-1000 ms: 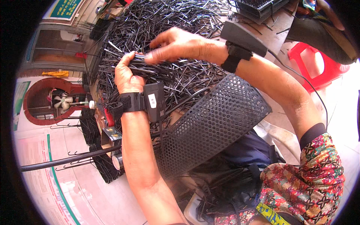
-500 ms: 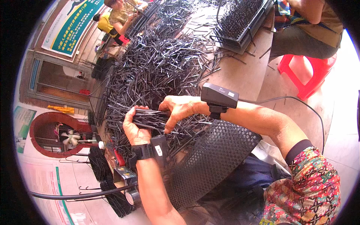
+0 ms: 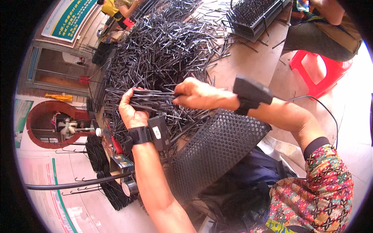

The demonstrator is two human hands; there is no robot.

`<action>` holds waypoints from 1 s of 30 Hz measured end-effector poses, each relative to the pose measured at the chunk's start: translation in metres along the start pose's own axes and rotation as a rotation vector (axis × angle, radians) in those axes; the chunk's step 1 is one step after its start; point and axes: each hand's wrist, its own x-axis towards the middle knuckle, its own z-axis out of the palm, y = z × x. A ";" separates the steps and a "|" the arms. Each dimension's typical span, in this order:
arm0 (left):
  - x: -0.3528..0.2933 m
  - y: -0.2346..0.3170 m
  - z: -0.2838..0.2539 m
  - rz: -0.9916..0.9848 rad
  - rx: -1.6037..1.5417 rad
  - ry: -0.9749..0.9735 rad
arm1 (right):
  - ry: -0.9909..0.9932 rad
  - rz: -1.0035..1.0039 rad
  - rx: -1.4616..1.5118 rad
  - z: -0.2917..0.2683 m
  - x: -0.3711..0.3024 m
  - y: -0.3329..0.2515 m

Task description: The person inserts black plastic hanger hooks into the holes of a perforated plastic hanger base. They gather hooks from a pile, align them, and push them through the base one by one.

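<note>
A bundle of thin black sticks [image 3: 153, 99] lies across my left hand [image 3: 133, 110], whose fingers curl round its left end. My right hand [image 3: 196, 94] has its fingers pressed together at the bundle's right end, a little blurred. Under and beyond both hands spreads a large heap of the same loose black sticks [image 3: 167, 50]. Close to my body, below my right forearm, a black panel full of small holes [image 3: 217, 151] lies tilted. Each wrist wears a strapped black box.
At the far right stands a black tray packed with upright sticks [image 3: 256, 17]. Another person sits beside a red stool [image 3: 322, 77]; a second person works at the far left. A dark cable [image 3: 77, 183] crosses the lower left, near a small fan [image 3: 70, 130] and hanging black hooked rods [image 3: 116, 194].
My right hand's thumb and fingers, spread apart at the bundle before, have closed at its right end. Both hands and the bundle appear higher in the view, which has shifted.
</note>
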 end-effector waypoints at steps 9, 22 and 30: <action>-0.004 -0.011 0.011 -0.035 0.066 -0.004 | 0.191 0.285 0.542 -0.042 -0.020 0.018; -0.006 -0.031 0.016 -0.194 0.059 -0.120 | 0.221 -0.686 -0.797 0.019 0.032 -0.008; -0.027 -0.017 0.027 -0.085 0.101 -0.172 | -0.042 -0.145 -0.007 -0.024 0.013 -0.028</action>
